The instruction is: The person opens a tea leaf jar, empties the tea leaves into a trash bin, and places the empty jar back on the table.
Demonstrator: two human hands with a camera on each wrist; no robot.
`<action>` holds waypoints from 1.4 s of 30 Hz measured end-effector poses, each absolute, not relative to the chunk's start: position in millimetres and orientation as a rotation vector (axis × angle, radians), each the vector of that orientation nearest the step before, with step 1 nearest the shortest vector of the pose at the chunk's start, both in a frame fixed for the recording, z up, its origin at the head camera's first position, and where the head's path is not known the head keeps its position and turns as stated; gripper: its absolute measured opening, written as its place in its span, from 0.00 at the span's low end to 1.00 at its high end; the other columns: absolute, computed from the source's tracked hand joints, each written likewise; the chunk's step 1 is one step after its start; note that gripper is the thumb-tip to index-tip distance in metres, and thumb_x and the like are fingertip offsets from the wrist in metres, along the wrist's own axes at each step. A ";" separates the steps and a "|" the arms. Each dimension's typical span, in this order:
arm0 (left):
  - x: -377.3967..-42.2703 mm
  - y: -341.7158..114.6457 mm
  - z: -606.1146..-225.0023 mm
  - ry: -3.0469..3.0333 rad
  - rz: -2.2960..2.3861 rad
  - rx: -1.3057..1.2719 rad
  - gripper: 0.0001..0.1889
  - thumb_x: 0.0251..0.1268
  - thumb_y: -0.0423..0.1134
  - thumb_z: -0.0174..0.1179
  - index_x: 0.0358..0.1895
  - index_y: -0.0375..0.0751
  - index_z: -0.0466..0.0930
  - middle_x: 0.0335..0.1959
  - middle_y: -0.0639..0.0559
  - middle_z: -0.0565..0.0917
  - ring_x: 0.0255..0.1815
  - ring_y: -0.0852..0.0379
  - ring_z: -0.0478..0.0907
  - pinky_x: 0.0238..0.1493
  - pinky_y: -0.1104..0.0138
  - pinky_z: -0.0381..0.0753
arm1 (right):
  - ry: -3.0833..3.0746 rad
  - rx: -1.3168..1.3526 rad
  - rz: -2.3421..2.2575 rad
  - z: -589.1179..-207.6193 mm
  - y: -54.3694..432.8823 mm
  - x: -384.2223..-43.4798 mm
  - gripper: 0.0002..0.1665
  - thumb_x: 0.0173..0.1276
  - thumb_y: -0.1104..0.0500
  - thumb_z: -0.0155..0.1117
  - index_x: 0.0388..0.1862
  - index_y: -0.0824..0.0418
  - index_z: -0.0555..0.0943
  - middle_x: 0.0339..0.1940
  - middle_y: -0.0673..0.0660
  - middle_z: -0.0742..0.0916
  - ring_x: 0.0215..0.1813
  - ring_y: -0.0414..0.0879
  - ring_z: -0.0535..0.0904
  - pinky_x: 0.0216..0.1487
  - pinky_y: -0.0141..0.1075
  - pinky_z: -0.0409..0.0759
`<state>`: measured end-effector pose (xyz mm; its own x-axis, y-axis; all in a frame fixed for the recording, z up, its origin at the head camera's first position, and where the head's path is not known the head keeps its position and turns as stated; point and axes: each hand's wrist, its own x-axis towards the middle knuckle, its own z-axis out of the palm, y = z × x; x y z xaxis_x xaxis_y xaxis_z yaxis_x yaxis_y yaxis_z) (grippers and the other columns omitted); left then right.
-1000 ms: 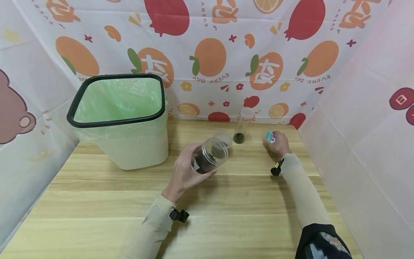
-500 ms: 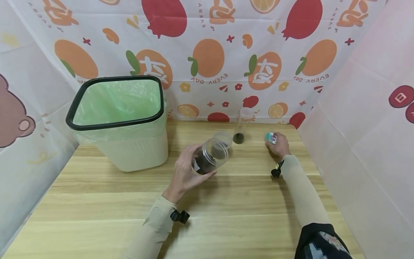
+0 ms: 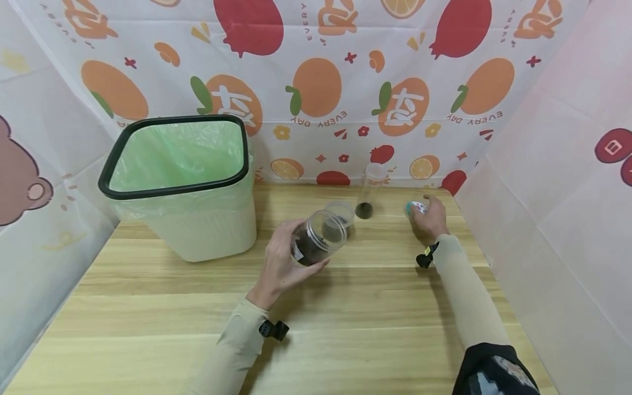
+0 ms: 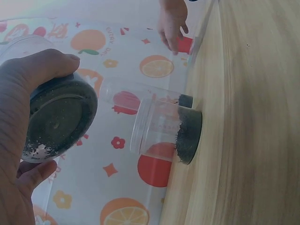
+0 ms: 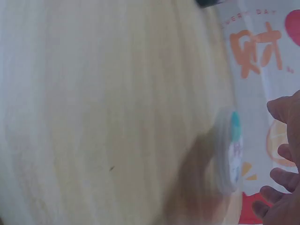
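Right hand [image 3: 432,216] is now letting go of the round lid [image 3: 417,207] on the table [image 3: 355,318] in the head view; left hand [image 3: 285,255] is gripping a tilted clear jar [image 3: 318,240]. Left wrist: dark contents [image 4: 61,117] are risking a spill if tipped further. Right wrist: fingers [image 5: 286,180] are standing apart.

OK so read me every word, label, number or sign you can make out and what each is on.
"EVERY DAY": on the back cloth, repeated, upside down in places.
"B", apparently: on a red circle on the right-hand cloth.
Chinese characters on the back cloth: cannot read with certainty.
White patch on the jar: too small to read.
Teal and white print on the round lid: too blurred to read.
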<state>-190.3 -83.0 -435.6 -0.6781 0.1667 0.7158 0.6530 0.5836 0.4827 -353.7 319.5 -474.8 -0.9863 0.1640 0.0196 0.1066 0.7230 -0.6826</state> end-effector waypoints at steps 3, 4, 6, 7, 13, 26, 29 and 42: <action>-189.9 -83.2 -434.7 -2.183 -1.012 -0.644 0.49 0.36 0.49 0.83 0.66 0.37 0.70 0.60 0.43 0.81 0.60 0.47 0.77 0.62 0.51 0.79 | -2.774 -0.229 1.151 -466.3 317.4 -352.0 0.40 0.76 0.48 0.57 0.78 0.66 0.60 0.77 0.72 0.67 0.77 0.68 0.61 0.77 0.62 0.62; -189.8 -83.2 -434.4 -2.182 -1.011 -0.643 0.49 0.36 0.50 0.83 0.66 0.37 0.70 0.60 0.43 0.81 0.60 0.48 0.77 0.62 0.51 0.79 | -2.741 -0.224 1.159 -463.6 316.9 -351.7 0.39 0.76 0.48 0.57 0.78 0.66 0.61 0.77 0.72 0.67 0.78 0.68 0.61 0.78 0.62 0.61; -189.4 -83.4 -433.6 -2.176 -1.010 -0.641 0.49 0.36 0.50 0.83 0.66 0.37 0.70 0.60 0.43 0.81 0.60 0.47 0.77 0.62 0.51 0.79 | -2.681 -0.208 1.158 -458.8 316.5 -351.7 0.38 0.76 0.49 0.58 0.77 0.66 0.63 0.77 0.70 0.68 0.79 0.66 0.61 0.80 0.60 0.59; -189.5 -83.5 -433.3 -2.172 -1.010 -0.641 0.49 0.36 0.49 0.83 0.66 0.37 0.70 0.59 0.43 0.81 0.60 0.47 0.77 0.62 0.51 0.79 | -2.656 -0.203 1.159 -456.0 316.3 -351.4 0.38 0.76 0.49 0.58 0.77 0.66 0.63 0.77 0.70 0.69 0.80 0.66 0.60 0.80 0.59 0.59; -190.1 -84.0 -430.4 -2.138 -1.002 -0.634 0.48 0.35 0.49 0.83 0.65 0.36 0.71 0.59 0.43 0.81 0.59 0.47 0.77 0.62 0.52 0.78 | -2.564 -0.181 1.169 -435.8 310.9 -349.0 0.38 0.76 0.43 0.56 0.76 0.62 0.64 0.77 0.64 0.70 0.80 0.61 0.61 0.80 0.58 0.59; -190.8 -91.6 -411.8 -2.100 -1.025 -0.627 0.49 0.34 0.53 0.83 0.64 0.36 0.73 0.58 0.44 0.81 0.58 0.48 0.78 0.59 0.56 0.79 | -2.309 0.064 1.251 -381.9 269.8 -333.0 0.31 0.73 0.47 0.63 0.70 0.57 0.73 0.74 0.55 0.76 0.77 0.50 0.67 0.77 0.53 0.64; -189.7 -94.5 -403.6 -2.075 -1.023 -0.639 0.50 0.33 0.53 0.83 0.65 0.36 0.73 0.57 0.43 0.81 0.58 0.49 0.78 0.58 0.57 0.79 | -2.255 0.145 1.247 -370.2 256.6 -327.5 0.30 0.72 0.49 0.65 0.69 0.58 0.75 0.75 0.54 0.76 0.78 0.47 0.67 0.77 0.49 0.65; -178.1 -115.1 -365.0 -2.009 -1.077 -0.654 0.51 0.35 0.52 0.83 0.68 0.37 0.72 0.59 0.43 0.80 0.58 0.49 0.78 0.61 0.70 0.75 | -2.235 0.366 1.248 -343.8 210.4 -312.0 0.31 0.70 0.49 0.66 0.69 0.58 0.75 0.76 0.54 0.74 0.79 0.48 0.65 0.78 0.51 0.65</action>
